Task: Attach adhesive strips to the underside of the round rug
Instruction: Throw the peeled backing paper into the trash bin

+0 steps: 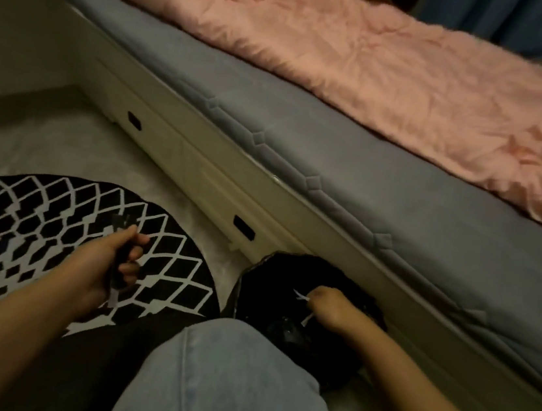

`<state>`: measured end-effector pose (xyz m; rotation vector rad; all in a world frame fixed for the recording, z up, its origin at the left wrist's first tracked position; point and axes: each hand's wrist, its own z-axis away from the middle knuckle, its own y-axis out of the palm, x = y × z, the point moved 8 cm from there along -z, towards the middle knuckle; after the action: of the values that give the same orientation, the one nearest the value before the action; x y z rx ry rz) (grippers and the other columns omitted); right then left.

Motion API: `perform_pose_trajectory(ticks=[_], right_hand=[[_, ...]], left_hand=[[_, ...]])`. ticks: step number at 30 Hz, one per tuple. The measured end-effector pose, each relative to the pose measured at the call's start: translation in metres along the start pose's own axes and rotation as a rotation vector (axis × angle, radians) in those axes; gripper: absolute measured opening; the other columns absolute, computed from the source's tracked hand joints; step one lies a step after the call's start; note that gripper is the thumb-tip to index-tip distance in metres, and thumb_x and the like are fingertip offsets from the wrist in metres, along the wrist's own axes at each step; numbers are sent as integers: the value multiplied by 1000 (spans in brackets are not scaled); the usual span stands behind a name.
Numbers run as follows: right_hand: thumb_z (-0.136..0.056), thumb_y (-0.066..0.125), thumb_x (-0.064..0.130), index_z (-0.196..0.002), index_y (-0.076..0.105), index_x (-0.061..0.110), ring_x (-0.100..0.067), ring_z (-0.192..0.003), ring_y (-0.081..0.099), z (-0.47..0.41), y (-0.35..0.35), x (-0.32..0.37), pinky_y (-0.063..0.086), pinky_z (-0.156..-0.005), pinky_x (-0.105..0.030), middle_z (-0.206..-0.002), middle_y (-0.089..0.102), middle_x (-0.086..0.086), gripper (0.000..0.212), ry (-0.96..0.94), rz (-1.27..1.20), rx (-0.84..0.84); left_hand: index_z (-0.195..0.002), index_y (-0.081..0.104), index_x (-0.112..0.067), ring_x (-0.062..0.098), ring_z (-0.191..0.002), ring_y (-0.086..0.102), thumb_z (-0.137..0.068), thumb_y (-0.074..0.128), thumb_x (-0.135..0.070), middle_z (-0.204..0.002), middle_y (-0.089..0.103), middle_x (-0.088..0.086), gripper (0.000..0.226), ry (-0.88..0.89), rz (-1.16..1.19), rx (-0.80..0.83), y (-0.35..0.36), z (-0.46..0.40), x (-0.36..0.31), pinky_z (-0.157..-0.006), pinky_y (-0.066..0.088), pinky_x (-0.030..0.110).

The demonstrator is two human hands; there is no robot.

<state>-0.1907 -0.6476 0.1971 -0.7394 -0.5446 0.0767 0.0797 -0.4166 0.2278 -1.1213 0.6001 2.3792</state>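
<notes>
The round rug (38, 228) lies on the floor at the left, its black-and-white diamond pattern facing up. My left hand (115, 263) hovers over the rug's right part and grips dark adhesive strips (119, 255) that stick out above and below the fist. My right hand (329, 306) reaches into a black bag-lined bin (275, 274) to the right of the rug. At its fingers are thin white slips (301, 296); whether it pinches them is unclear.
A white bed frame with drawers (199, 169) runs diagonally behind the rug and bin. On it lie a grey mattress (337, 152) and a pink fluffy blanket (382, 65). My knee in blue jeans (227, 381) fills the lower middle. Grey floor (65, 146) lies beyond the rug.
</notes>
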Motion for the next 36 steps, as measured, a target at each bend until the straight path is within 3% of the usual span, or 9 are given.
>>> perform_pose_trajectory(ticks=[4,8,10,13,17,21,24,30,36], right_hand=[[-98,39,17,-100,46,24,-19,-79,51,-6,10,2,49,-80,-36,-90,48,1,9,-54,-126,32],[-96,47,37,-127,40,4,-22,-99,51,-13,21,-4,39,-84,-32,-107,52,-4,46,0,-141,78],[-100,41,36,-117,53,-1,-25,-100,50,-14,31,1,37,-81,-32,-109,55,-12,42,4,-99,134],[-99,44,22,-96,66,0,-20,-74,56,-21,27,3,40,-73,-28,-91,60,-15,31,24,-178,36],[-89,53,9,-76,52,8,-16,-55,42,-23,16,-3,35,-55,-27,-72,50,-10,13,104,-226,-33],[-98,50,25,-95,70,8,-22,-79,57,-11,-6,18,42,-73,-30,-90,62,-8,27,55,-339,-62],[-98,50,28,-100,68,13,-22,-97,60,2,-19,53,47,-86,-37,-109,64,-4,24,-10,-449,-1],[-101,42,23,-87,56,15,-15,-63,45,41,-21,176,37,-61,-24,-77,50,-4,21,-199,-453,255],[-99,45,26,-104,64,10,-21,-79,60,91,10,324,52,-76,-35,-87,62,-7,25,-451,-175,348]], left_hand=[[-91,60,-15,11,-46,37,-97,46,-38,-59,47,-2,28,-15,-41,3,-4,-1,4,-50,30,27],[-92,59,-14,11,-45,36,-98,44,-37,-59,47,-1,29,-12,-67,-13,-8,0,12,-50,29,27],[-94,59,-13,11,-45,36,-98,43,-37,-60,47,-1,28,-15,-66,-21,-11,2,15,-49,29,27],[-92,58,-14,10,-44,36,-98,43,-36,-61,46,-2,28,-13,-68,-34,-19,5,17,-47,30,26],[-96,57,-14,8,-42,37,-98,43,-37,-58,48,-3,28,-21,-47,-41,-33,8,17,-42,32,23],[-96,57,-13,9,-46,36,-98,43,-36,-61,46,-2,28,-2,-5,-75,-40,19,13,-49,29,25],[-99,58,-12,10,-49,36,-98,43,-39,-64,46,-1,30,6,42,-79,-43,31,10,-53,30,26],[-94,56,-15,11,-53,40,-97,43,-42,-68,51,-1,31,30,200,-102,-54,59,-12,-56,32,26],[-98,54,-9,12,-56,39,-102,36,-30,-74,55,5,28,145,325,-169,-97,112,-44,-57,33,25]])
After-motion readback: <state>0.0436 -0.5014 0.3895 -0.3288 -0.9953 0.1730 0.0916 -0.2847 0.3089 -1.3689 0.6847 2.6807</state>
